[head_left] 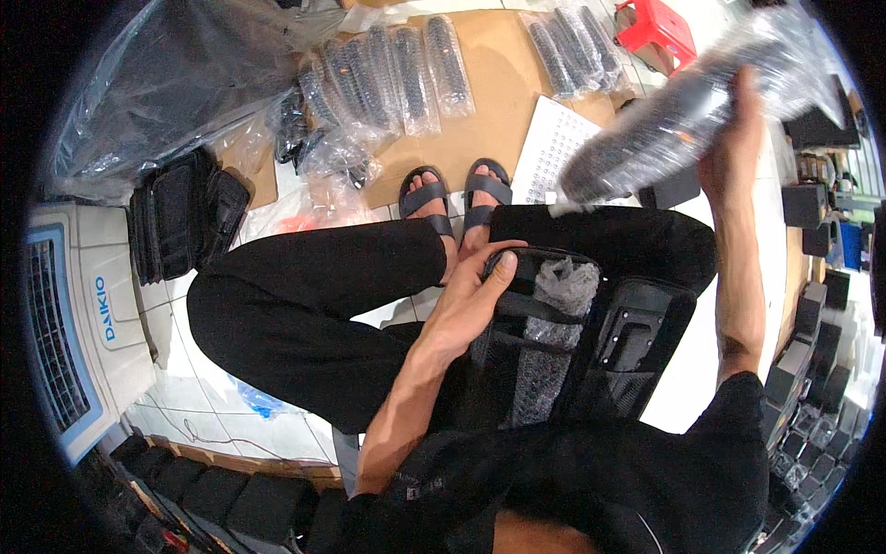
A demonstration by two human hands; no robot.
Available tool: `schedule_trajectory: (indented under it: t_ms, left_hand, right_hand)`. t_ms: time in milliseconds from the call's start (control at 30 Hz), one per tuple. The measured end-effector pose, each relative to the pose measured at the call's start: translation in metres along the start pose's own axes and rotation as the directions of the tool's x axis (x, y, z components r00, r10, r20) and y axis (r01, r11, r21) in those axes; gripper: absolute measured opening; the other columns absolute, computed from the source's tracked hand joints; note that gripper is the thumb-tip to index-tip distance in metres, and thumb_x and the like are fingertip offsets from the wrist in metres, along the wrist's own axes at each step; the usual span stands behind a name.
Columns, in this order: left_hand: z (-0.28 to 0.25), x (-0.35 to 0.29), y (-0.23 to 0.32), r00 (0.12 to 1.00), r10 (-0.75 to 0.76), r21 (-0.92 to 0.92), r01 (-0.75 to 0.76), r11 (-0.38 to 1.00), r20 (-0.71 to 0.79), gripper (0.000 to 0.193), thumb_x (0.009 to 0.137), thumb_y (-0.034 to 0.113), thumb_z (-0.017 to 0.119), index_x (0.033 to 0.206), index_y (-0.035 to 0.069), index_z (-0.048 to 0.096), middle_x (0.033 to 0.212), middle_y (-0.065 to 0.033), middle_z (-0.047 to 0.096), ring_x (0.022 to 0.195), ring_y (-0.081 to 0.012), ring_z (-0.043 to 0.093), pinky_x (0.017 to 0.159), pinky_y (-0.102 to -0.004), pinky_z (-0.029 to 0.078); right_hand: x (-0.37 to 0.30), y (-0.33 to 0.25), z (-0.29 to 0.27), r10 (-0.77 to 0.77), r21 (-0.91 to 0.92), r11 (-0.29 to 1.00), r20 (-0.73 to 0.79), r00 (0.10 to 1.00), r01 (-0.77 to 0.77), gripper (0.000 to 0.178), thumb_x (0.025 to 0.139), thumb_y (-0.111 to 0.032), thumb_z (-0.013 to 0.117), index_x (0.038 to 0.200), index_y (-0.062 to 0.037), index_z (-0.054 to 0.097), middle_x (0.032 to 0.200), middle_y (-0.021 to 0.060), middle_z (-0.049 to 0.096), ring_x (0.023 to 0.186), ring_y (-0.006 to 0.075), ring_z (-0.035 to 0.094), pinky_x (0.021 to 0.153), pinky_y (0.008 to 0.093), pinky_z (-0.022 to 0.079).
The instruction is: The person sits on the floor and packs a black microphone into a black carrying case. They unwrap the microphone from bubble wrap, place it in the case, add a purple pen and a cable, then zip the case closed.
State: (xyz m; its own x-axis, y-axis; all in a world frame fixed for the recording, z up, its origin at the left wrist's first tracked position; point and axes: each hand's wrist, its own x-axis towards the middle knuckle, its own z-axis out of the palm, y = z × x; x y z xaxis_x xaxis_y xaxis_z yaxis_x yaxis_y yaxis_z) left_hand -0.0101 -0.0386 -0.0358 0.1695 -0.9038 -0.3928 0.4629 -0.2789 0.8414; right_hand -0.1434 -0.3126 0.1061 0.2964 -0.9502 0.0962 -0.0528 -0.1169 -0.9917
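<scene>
Across my lap lies an opened black zip case (pixel 637 337), its lid folded out to the right. My left hand (pixel 472 300) grips the case's far left rim, thumb on top and fingers behind. Inside, a bubble-wrapped long piece (pixel 544 365) lies lengthwise beside dark straps. Raised out to the right, my right hand (pixel 736 138) is closed around a long dark item in clear plastic wrap (pixel 646 138). Motion blurs that item, so its kind cannot be made out; loose plastic trails from its far end.
Several plastic-wrapped dark cylinders (pixel 448 69) lie on cardboard (pixel 498 46) beyond my feet. A white printed sheet (pixel 552 138) is near my right foot, a red stool (pixel 657 35) farther right. Black bags (pixel 180 217) and a white appliance (pixel 106 323) stand left. Black boxes (pixel 798 342) line the right.
</scene>
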Motion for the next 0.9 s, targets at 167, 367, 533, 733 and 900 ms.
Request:
schedule_trajectory:
  t_ms: [167,367,533,733,900]
  left_hand:
    - [-0.004,-0.004,0.008,0.999,0.023,0.182,-0.030,0.983,0.039,0.047,0.103,0.038,0.049,0.131,0.000,0.056,0.126,-0.0148,0.055,0.116,-0.0197,0.047,0.099,-0.0337,0.038]
    - [-0.002,-0.009,0.011,0.997,0.057,0.157,-0.065,0.985,0.056,0.049,0.104,0.038,0.049,0.130,-0.003,0.056,0.140,-0.0187,0.046,0.129,-0.0244,0.039,0.108,-0.0373,0.031]
    - [0.005,-0.010,0.016,1.000,0.014,0.233,-0.009,0.973,-0.018,0.052,0.103,0.040,0.049,0.133,-0.003,0.053,0.128,-0.0137,0.056,0.116,-0.0192,0.049,0.103,-0.0316,0.035]
    - [0.001,-0.010,0.005,0.989,0.050,0.223,-0.018,0.975,-0.142,0.050,0.100,0.041,0.055,0.125,-0.002,0.059,0.121,-0.0196,0.058,0.103,-0.0228,0.056,0.089,-0.0337,0.045]
    - [0.010,-0.015,0.025,0.999,0.035,0.111,-0.037,0.993,0.025,0.064,0.100,0.048,0.051,0.135,-0.005,0.051,0.122,-0.0149,0.060,0.110,-0.0175,0.056,0.097,-0.0299,0.044]
  right_hand:
    - [-0.075,-0.037,0.016,0.056,0.070,0.996,0.007,0.998,-0.056,0.048,0.098,-0.043,0.053,0.112,0.0024,0.060,0.095,0.0177,0.070,0.084,0.0243,0.070,0.077,0.0366,0.058]
    - [-0.119,-0.006,0.043,-0.198,-0.298,0.940,-0.077,0.977,0.167,0.021,0.090,-0.011,0.071,0.097,0.0084,0.067,0.088,0.0077,0.069,0.078,0.0129,0.063,0.070,0.0282,0.050]
    - [-0.153,-0.011,0.066,-0.251,-0.582,0.810,-0.237,0.938,0.070,0.019,0.093,-0.009,0.064,0.104,0.0029,0.073,0.104,0.0134,0.073,0.097,0.0145,0.066,0.088,0.0296,0.050]
    - [-0.165,0.009,0.052,-0.521,-0.883,0.317,0.142,0.842,0.346,0.022,0.088,-0.015,0.071,0.097,0.0050,0.069,0.087,0.0074,0.069,0.080,0.0134,0.062,0.068,0.0336,0.050]
    - [-0.128,0.020,0.047,0.260,-0.299,0.919,-0.031,0.965,-0.257,0.029,0.092,-0.021,0.066,0.091,0.0080,0.067,0.076,0.0045,0.066,0.065,0.0113,0.058,0.058,0.0294,0.047]
